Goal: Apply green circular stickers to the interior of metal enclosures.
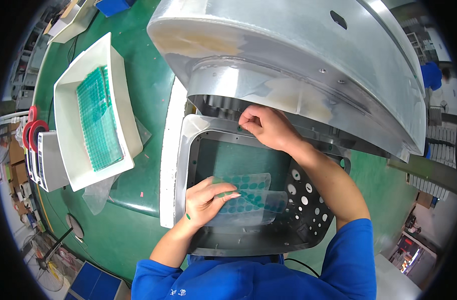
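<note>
My left hand pinches clear sheets of round green stickers between thumb and fingers, above the opening of a grey metal housing. One small green dot sticks to the left wrist. Farther away, my right hand is closed, its fingertips at the housing's far rim, just under the raised metal cover. Beside those fingertips a green dot sticker shows; whether it is held or lies on the rim I cannot tell. The fingers partly hide that spot.
Left of the housing, a white bin holds green bubbled sheets on the green table. Clear plastic film pokes out beneath it. Red-rimmed tape rolls stand at far left. The big curved cover overhangs the far side. Round holes pierce the housing's right wall.
</note>
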